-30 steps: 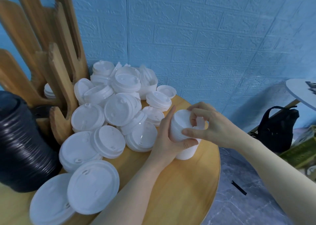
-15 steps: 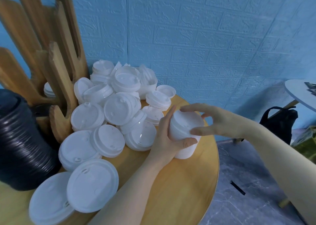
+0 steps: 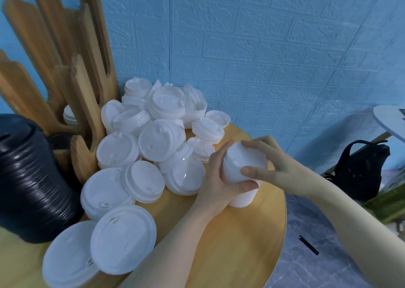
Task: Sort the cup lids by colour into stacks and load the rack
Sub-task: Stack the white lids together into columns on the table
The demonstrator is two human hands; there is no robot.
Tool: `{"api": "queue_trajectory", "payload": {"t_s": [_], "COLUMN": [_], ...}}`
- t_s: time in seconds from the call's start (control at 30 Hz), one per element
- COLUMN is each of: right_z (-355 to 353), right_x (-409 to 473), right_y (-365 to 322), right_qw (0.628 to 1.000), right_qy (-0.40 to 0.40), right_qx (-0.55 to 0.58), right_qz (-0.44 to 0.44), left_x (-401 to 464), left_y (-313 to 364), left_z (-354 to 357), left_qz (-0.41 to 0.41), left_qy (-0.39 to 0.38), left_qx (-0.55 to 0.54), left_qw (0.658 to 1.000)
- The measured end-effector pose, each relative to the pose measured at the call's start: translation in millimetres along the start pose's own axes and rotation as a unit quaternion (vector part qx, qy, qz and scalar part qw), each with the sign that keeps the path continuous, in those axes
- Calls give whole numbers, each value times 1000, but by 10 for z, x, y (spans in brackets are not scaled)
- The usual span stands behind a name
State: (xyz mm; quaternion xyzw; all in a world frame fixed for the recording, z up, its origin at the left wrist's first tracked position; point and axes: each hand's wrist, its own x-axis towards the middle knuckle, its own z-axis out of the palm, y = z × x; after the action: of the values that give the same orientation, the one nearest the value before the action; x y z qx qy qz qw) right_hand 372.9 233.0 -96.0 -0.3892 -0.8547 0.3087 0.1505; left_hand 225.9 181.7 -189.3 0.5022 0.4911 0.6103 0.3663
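Observation:
A tall stack of white lids [image 3: 241, 174] stands on the round wooden table [image 3: 230, 244] near its right edge. My left hand [image 3: 219, 180] grips the stack from the left side, thumb across its front. My right hand [image 3: 265, 167] holds the top of the stack, fingers curled over it and thumb on the front. A loose pile of white lids [image 3: 157, 139] covers the table's left and back. A big stack of black lids [image 3: 30, 178] lies at the far left. The wooden rack [image 3: 83, 112] rises behind the pile.
Two large white lids [image 3: 109, 244] lie at the table's front left. A blue brick-pattern wall is close behind. On the floor to the right are a black bag [image 3: 361, 169] and a small black object [image 3: 308, 245]. Another table edge [image 3: 390, 117] shows at far right.
My right hand spread open above the stack half a second ago and has closed down on its top again. The left hand has kept its grip.

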Motion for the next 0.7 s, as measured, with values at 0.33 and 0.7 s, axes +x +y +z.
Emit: {"api": "queue_trajectory", "payload": {"t_s": [0.33,0.7], "right_z": [-10,21], "right_x": [25,1352], "right_y": [120,447], "right_qw": [989,990], "right_qy": [-18,22], "right_qx": [147,136], "right_qz": [-9,-11], "left_x": [-27,28], "left_y": [22,53], "left_z": [-36,-74], "left_qz": [-14,-34], "left_qy": [-10,-12], "left_qx": [-45,-75], "left_qw": [999,997]}}
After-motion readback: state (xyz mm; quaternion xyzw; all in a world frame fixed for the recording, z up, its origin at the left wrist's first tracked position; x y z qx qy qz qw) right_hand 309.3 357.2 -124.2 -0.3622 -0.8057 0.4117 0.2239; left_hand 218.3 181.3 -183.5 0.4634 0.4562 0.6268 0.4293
